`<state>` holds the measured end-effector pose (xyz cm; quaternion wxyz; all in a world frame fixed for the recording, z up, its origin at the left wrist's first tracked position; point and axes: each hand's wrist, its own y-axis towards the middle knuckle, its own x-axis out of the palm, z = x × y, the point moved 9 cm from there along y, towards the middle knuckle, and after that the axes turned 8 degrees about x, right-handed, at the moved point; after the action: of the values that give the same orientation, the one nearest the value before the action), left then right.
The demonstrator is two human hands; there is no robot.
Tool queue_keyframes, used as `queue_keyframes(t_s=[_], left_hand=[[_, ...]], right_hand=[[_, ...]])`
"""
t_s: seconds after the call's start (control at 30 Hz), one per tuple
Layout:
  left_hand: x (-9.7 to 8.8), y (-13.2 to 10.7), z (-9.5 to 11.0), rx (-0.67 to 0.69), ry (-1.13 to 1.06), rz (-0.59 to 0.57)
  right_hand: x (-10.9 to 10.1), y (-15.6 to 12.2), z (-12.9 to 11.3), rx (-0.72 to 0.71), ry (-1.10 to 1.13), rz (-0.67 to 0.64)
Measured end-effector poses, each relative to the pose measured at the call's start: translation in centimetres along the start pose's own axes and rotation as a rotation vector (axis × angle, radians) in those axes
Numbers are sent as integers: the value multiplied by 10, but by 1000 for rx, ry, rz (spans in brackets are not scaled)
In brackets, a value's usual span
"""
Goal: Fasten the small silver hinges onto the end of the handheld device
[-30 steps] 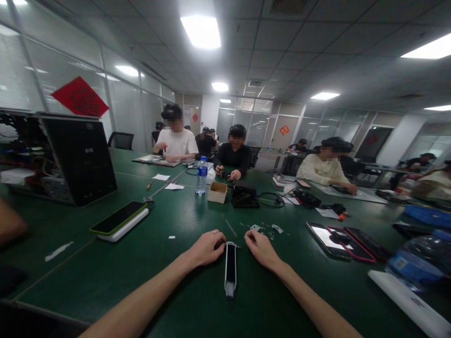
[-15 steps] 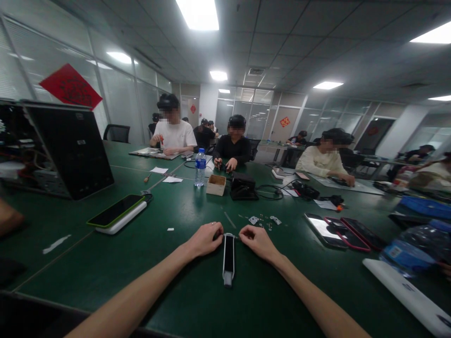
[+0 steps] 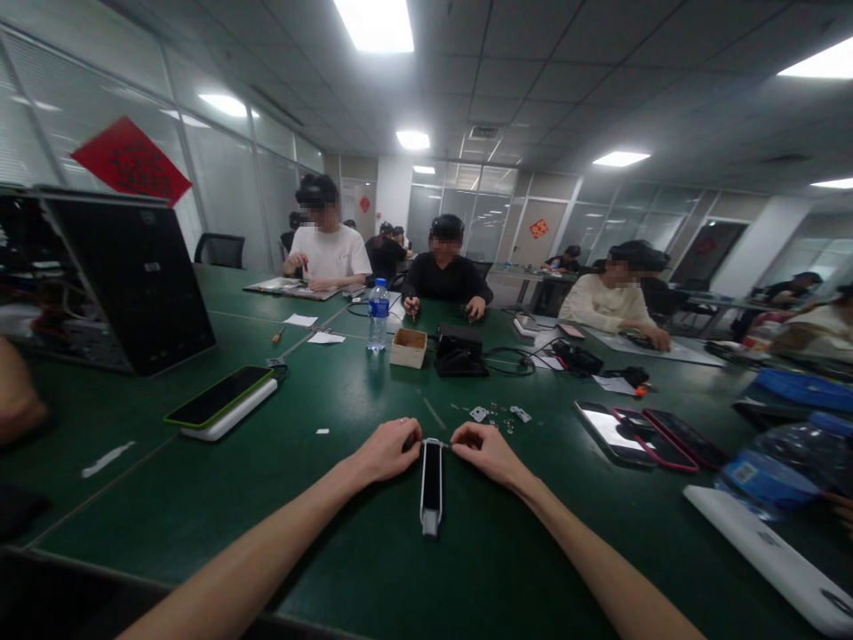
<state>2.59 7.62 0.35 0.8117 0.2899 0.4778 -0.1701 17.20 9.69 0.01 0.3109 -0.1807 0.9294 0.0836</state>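
On the green table between my hands lies a slim white-and-black device [image 3: 432, 480], lengthwise to me, with a grey block at its near end. My left hand [image 3: 393, 447] rests on the table with curled fingers, its fingertips at the far left corner of the device. Opposite it, my right hand [image 3: 486, 452] pinches at the far right corner. A thin, short piece juts from the device toward the right fingertips. Whatever either hand grips is too small to name. Small metal plates [image 3: 479, 414] and tiny loose parts lie just beyond my right hand.
A cardboard box [image 3: 409, 348], a water bottle [image 3: 378, 316] and a black stand [image 3: 459, 351] are ahead. At left are a green-edged phone [image 3: 219, 396] and an open computer case [image 3: 137, 280]. Phones [image 3: 613, 434], a large bottle [image 3: 773, 471] and a white device [image 3: 760, 551] lie right. Co-workers sit across.
My hands and the device stay in nearly the same place. The co-worker in black across the table has moved their hands apart. The view has shifted very slightly.
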Motion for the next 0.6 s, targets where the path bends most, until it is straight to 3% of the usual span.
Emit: queue_keyframes(t_s=[0.6], left_hand=[[1, 0, -1, 0, -15, -6]], right_hand=[[5, 4, 9, -4, 25, -79]])
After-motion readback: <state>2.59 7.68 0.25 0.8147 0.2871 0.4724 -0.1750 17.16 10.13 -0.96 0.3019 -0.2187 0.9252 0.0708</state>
